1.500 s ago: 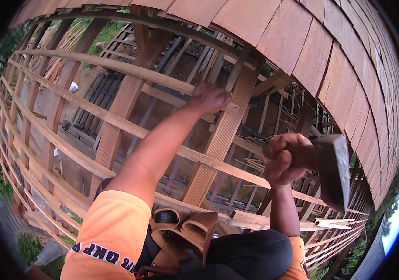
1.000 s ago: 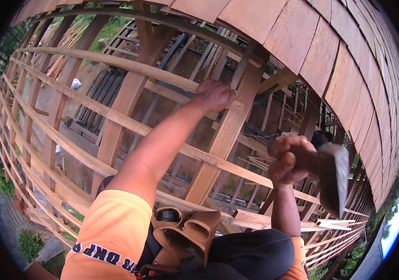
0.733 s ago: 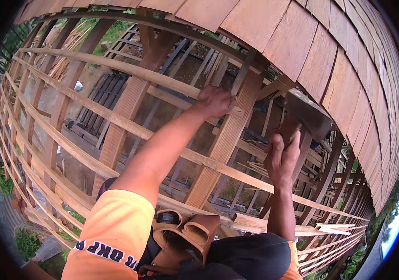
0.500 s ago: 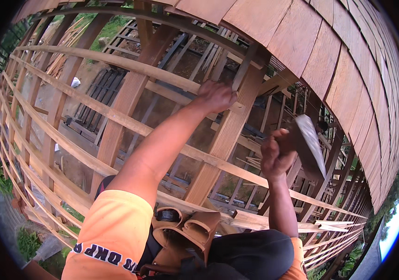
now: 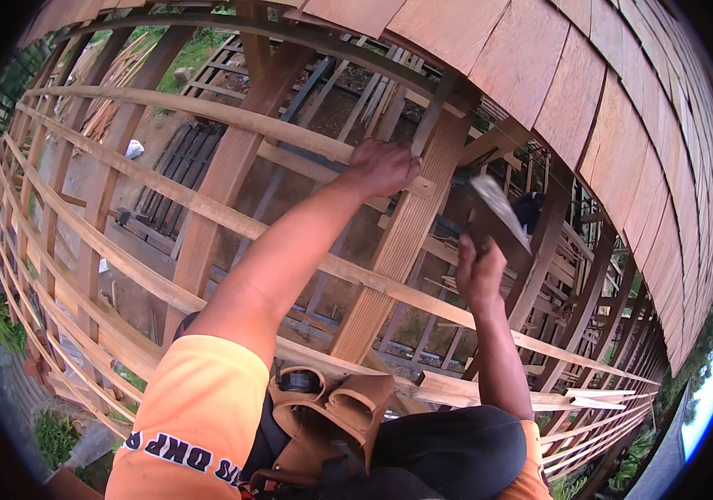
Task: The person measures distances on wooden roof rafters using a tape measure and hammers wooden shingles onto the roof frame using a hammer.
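Observation:
My left hand is closed at a wooden batten, beside a wide rafter; what its fingers pinch, if anything, is hidden. Lower right, my right hand grips a hatchet-like tool, its broad metal head raised just right of the rafter and below the left hand's level. A tan leather tool pouch sits at my waist, next to my dark-clad knee.
Wooden shingles cover the upper right. An open grid of battens and rafters spans the frame above a dirt ground far below, with stacked dark beams and loose planks. A dark-clad person is partly visible beyond the tool.
My right hand and the tool have swung from low right up and leftward, with ups and downs between, toward the rafter. My left hand stays at the same spot on the batten.

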Available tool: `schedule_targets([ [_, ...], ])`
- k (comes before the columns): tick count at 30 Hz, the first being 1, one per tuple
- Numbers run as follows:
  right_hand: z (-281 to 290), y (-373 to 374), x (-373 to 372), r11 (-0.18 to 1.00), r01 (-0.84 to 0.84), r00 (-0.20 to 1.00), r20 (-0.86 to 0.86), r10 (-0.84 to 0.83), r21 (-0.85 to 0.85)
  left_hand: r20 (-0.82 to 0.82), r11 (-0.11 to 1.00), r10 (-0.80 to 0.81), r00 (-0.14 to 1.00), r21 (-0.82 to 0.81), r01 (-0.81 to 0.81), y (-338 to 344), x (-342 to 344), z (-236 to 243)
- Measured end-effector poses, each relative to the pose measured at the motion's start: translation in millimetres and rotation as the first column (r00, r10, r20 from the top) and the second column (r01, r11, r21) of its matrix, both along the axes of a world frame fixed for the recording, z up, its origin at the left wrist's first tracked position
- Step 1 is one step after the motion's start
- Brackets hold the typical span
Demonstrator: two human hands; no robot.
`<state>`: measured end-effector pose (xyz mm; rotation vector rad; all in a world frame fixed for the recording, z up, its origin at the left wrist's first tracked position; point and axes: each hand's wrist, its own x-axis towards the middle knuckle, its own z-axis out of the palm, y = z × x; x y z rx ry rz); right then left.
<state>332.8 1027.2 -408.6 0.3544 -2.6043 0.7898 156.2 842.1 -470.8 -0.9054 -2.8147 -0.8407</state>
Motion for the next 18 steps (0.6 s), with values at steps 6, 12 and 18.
schedule_targets([
  [6, 39.5, -16.1, -10.4, 0.988, 0.142, 0.958, 0.261, -0.120, -0.065, 0.092, 0.998, 0.005, 0.996, -0.064, 0.001, -1.1, -0.6, 5.1],
  [12, 120.9, -26.9, 1.2, 0.508, -0.640, 0.754, -0.597, 0.274, -0.576, 0.107, 0.993, -0.010, 0.994, -0.119, 0.023, -15.0, 2.6, 6.3],
  [18, -15.0, -1.8, -2.6, 0.988, 0.116, 0.854, 0.498, -0.153, 0.105, 0.008, 0.996, -0.030, 1.000, -0.086, 0.031, 5.1, -4.8, -5.1],
])
